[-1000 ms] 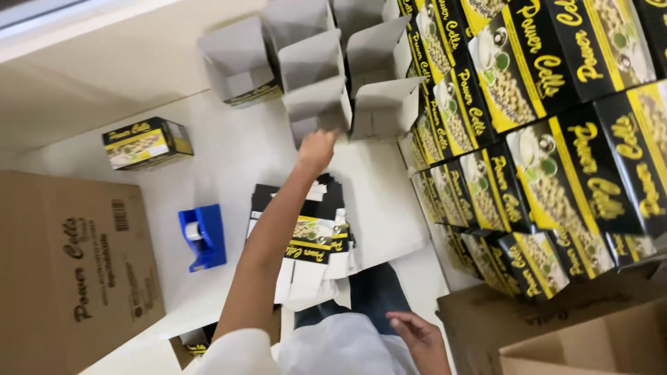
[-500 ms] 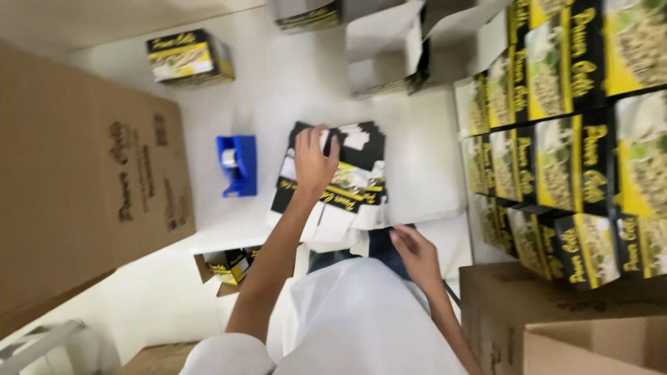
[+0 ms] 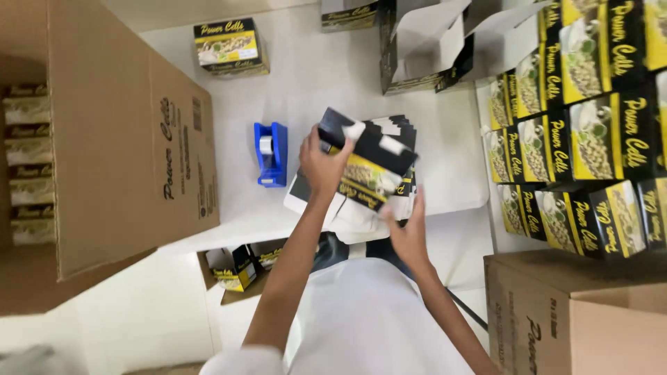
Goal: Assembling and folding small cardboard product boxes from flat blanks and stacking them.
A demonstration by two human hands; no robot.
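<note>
White table (image 3: 326, 76) below me holds flat cartons. My left hand (image 3: 321, 165) grips one flat black-and-yellow carton (image 3: 368, 167), tilted; my right hand (image 3: 408, 232) pinches its lower edge.

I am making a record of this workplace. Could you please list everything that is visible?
flat carton: one, black and yellow, lifted in both hands
pile of flat cartons: one, black and white, table centre
tape dispenser: one, blue, left of the pile
closed small carton: one, black-yellow, far side
open cartons: a few, top
stacked cartons: many, right
big cardboard box: one, brown, left
second cardboard box: one, brown, lower right
table: white
left hand; right hand
</note>
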